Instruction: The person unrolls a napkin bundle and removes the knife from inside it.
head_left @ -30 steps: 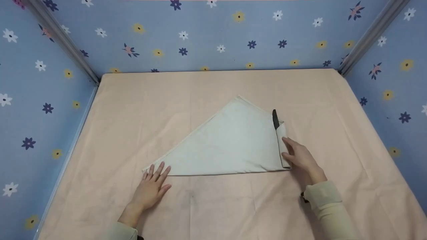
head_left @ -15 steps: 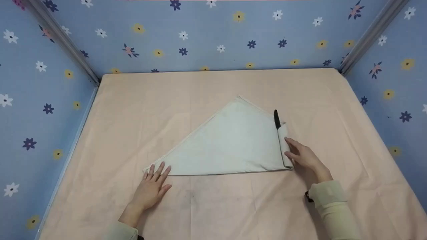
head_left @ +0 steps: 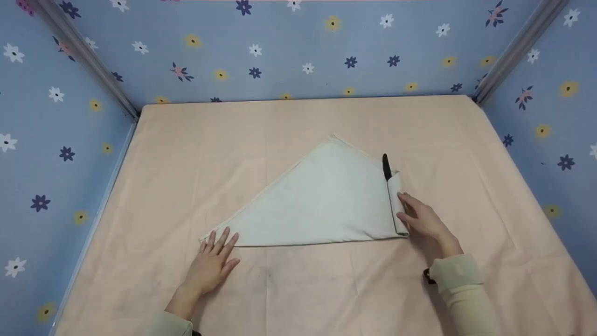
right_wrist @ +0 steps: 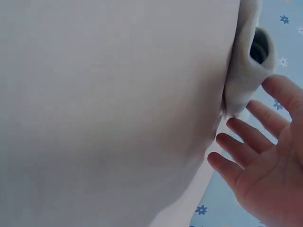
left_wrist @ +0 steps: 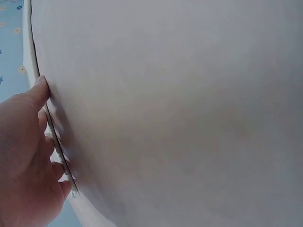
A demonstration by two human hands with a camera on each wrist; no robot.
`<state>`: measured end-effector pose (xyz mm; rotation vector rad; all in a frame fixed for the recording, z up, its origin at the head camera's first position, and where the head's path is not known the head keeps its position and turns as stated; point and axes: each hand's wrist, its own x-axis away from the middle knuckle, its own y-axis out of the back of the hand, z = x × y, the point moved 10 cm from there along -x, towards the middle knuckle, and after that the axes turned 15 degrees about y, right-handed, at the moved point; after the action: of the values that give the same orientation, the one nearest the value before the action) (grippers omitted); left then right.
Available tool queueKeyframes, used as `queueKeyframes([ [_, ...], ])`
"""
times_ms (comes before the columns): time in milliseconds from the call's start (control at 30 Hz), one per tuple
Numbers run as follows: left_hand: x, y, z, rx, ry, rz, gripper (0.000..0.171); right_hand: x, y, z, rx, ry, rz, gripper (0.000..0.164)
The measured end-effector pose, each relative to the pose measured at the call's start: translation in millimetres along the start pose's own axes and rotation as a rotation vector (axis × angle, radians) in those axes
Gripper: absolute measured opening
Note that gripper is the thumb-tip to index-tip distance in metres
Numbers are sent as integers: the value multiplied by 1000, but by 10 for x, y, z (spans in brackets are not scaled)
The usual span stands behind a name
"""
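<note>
A pale green cloth napkin, folded to a point at its far side, lies flat. Its right edge is turned over into a narrow roll. From the roll's far end sticks a slim black piece with a rounded tip; the remainder is hidden inside. My left hand rests with spread fingers on the napkin's left corner. The thumb and fingertips of my right hand touch the outer side of the roll. In the right wrist view, the near end of the roll shows a dark hollow, with the fingers loosely extended beside it.
A peach cloth covers the table, slightly creased at the right. Blue flowered panels stand behind it and at both sides, with grey posts at the far corners.
My right hand and the roll have shifted very slightly to the right since one second ago. My left hand stays on the napkin's corner.
</note>
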<state>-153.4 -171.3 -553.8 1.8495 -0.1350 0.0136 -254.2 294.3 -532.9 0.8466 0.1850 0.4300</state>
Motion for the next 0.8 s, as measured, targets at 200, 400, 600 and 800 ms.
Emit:
queueKeyframes([
  [200, 2, -12, 10, -12, 4, 7, 57, -37, -18, 44, -13, -32, -39, 60],
  [400, 0, -25, 15, -16, 9, 13, 57, -81, -18, 93, 3, -35, -88, 61],
  [600, 10, -18, 7, -7, 4, 13, 58, -136, -66, 105, -10, -58, -97, 63],
  [800, 1, -18, 3, -16, 9, 12, 57, -158, -101, 72, -22, -99, -82, 68],
])
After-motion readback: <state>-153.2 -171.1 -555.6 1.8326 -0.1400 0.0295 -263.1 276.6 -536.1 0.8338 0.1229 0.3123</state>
